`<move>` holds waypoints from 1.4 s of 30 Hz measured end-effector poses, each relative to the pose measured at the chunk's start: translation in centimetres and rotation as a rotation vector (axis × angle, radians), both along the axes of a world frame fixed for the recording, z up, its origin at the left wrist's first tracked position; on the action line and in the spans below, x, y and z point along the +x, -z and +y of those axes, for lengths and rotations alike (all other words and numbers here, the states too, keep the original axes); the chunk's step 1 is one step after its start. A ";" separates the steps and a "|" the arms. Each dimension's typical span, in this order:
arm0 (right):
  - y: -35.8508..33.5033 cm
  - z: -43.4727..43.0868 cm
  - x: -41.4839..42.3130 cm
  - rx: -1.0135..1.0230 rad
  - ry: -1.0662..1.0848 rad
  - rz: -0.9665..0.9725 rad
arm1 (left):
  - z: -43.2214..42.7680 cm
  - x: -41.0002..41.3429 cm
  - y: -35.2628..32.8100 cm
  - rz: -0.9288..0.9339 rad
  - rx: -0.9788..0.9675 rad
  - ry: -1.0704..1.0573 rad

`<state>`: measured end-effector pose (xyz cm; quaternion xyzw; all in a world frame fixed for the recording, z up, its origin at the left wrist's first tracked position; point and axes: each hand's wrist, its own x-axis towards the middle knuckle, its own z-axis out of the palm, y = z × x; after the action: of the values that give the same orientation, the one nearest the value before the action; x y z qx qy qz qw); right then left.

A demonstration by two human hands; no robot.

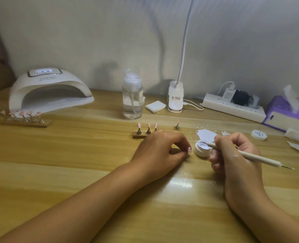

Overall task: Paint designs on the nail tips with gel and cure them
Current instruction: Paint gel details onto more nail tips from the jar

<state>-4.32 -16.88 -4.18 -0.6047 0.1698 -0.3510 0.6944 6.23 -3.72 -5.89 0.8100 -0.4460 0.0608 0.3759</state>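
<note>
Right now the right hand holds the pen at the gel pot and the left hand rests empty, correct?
No. The head view shows the left hand pinching a pink nail tip, not empty. The right hand does hold the pen at the gel pot.

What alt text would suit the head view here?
A person's right hand holds a white pen to a small open gel jar, while the left hand pinches a pink nail tip. Behind, three tips stand on a wooden holder, and a curing lamp sits far left.
</note>
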 end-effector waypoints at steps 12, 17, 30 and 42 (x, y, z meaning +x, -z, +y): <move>-0.3 0.1 -0.2 -0.011 0.015 0.050 | 0.2 -0.8 -0.5 -0.015 -0.057 -0.082; -0.4 0.1 -0.6 -0.004 0.037 0.044 | 0.5 -1.2 -0.8 -0.097 -0.085 -0.127; 0.4 -0.3 -0.5 0.018 -0.020 0.046 | 0.8 3.9 -5.9 0.070 -0.012 -0.377; 0.4 -0.5 -0.1 0.019 -0.071 0.052 | -0.6 5.5 -5.0 0.024 0.393 -0.369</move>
<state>-4.45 -17.43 -4.63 -0.6126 0.1697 -0.3085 0.7076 11.78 -4.29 -0.93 0.9356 -0.2897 0.0311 0.1993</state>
